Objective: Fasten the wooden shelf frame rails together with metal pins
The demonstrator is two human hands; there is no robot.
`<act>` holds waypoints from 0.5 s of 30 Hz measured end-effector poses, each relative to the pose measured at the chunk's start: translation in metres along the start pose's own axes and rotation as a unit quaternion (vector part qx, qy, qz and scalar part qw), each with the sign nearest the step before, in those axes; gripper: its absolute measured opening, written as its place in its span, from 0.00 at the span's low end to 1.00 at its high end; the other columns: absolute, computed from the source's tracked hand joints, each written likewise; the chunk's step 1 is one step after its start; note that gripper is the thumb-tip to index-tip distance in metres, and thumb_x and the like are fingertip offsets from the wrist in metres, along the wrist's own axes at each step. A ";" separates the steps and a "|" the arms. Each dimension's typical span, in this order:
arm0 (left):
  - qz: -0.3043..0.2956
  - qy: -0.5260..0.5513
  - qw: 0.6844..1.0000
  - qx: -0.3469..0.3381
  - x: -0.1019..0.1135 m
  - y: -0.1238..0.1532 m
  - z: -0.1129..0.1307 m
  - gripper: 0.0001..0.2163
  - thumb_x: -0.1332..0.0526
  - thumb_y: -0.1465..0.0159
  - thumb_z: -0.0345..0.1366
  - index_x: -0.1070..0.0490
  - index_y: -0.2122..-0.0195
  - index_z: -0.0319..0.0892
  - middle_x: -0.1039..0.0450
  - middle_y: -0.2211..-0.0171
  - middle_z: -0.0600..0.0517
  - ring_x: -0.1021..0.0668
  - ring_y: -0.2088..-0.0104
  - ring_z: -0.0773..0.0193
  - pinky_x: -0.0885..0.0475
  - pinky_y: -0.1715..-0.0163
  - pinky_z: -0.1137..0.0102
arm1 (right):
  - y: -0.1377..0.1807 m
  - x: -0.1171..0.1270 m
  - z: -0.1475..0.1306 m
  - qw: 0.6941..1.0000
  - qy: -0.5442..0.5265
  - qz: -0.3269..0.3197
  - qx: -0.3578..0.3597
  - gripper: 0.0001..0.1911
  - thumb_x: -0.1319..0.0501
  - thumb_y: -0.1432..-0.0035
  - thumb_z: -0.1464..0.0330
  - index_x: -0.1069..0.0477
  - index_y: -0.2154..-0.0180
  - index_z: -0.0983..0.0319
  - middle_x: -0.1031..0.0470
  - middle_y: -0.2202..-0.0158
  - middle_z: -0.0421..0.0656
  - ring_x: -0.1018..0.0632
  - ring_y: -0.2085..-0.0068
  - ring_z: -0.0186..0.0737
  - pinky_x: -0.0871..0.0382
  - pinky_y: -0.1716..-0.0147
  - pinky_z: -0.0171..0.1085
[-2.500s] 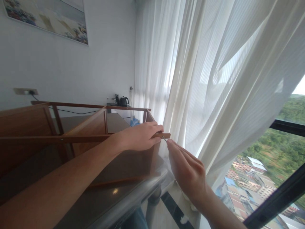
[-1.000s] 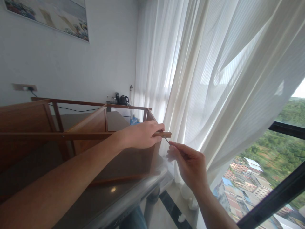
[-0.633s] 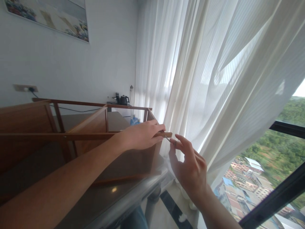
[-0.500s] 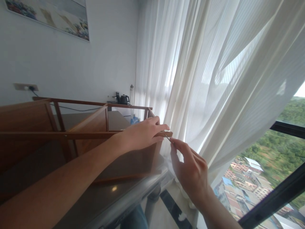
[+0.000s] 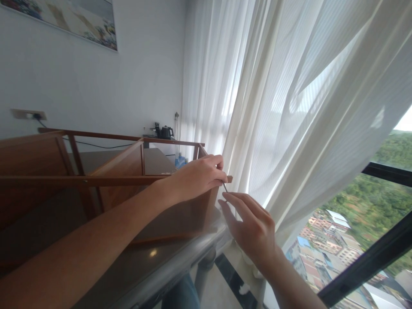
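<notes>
A brown wooden rack lies on its side on a dark glass-topped table. My left hand is closed round the end of the rack's near rail, at its right corner. Just below that corner my right hand pinches a thin metal tool, seemingly a hex key, whose tip meets the rail end. Thumb and forefinger are pressed on the tool; the other fingers curl under.
White sheer curtains hang right behind the hands, with a dark window frame and a view of buildings below. A kettle stands on a far counter. A wall socket and a picture are on the left wall.
My right hand opened and regripped the thin tool several times at the rail end and now sits slightly lower. My left hand has curled further over the corner.
</notes>
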State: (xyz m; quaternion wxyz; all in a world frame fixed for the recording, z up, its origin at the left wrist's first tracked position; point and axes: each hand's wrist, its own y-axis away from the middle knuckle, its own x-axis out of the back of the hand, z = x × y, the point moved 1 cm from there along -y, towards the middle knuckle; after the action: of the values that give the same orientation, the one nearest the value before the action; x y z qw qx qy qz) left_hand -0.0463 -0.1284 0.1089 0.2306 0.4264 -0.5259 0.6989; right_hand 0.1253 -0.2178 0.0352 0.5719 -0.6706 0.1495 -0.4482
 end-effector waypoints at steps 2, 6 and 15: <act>-0.003 0.005 1.000 0.006 0.000 0.000 0.000 0.13 0.44 0.26 0.38 0.19 0.56 0.42 0.31 0.60 0.49 0.25 0.63 0.64 0.30 0.64 0.67 | 0.002 -0.001 0.003 1.000 0.013 0.007 0.004 0.26 0.39 0.36 0.81 0.29 0.40 0.58 0.17 0.54 0.46 0.16 0.54 0.43 0.16 0.57 0.42; -0.009 0.022 1.000 0.017 0.000 0.000 -0.001 0.12 0.44 0.26 0.37 0.19 0.56 0.43 0.30 0.59 0.50 0.25 0.63 0.65 0.31 0.64 0.68 | 0.003 0.005 0.008 0.998 0.050 0.024 0.021 0.32 0.39 0.36 0.82 0.36 0.34 0.58 0.17 0.51 0.46 0.16 0.52 0.44 0.17 0.54 0.43; -0.011 0.032 0.999 0.028 -0.002 0.000 -0.002 0.13 0.44 0.27 0.39 0.19 0.55 0.43 0.30 0.59 0.49 0.24 0.63 0.64 0.30 0.63 0.67 | 0.000 0.013 0.004 0.999 0.017 -0.005 -0.038 0.16 0.40 0.34 0.78 0.21 0.50 0.59 0.16 0.66 0.41 0.17 0.69 0.36 0.21 0.74 0.34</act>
State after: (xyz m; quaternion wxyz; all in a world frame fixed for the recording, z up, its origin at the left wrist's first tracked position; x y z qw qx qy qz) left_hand -0.0457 -0.1266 0.1070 0.2429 0.4154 -0.4940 0.7241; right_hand 0.1355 -0.2244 0.0414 0.5414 -0.6849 0.1725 -0.4560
